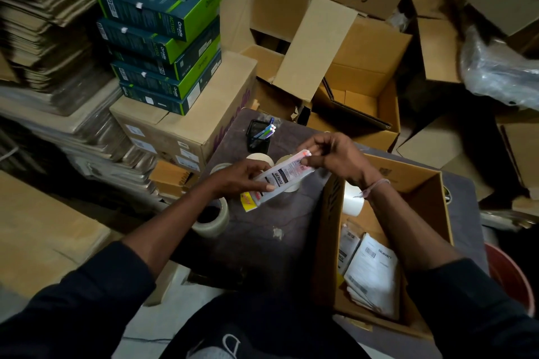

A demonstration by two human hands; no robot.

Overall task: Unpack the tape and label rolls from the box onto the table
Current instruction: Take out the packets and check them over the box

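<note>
Gripping opposite ends, both hands [291, 167] hold the packet [281, 177] diagonally.

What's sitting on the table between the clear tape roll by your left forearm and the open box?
In the head view, only bare dark tabletop with a small pale scrap lies between the clear tape roll and the open box.

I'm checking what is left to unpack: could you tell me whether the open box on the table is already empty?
No, the box holds a white roll and a stack of printed labels.
</note>
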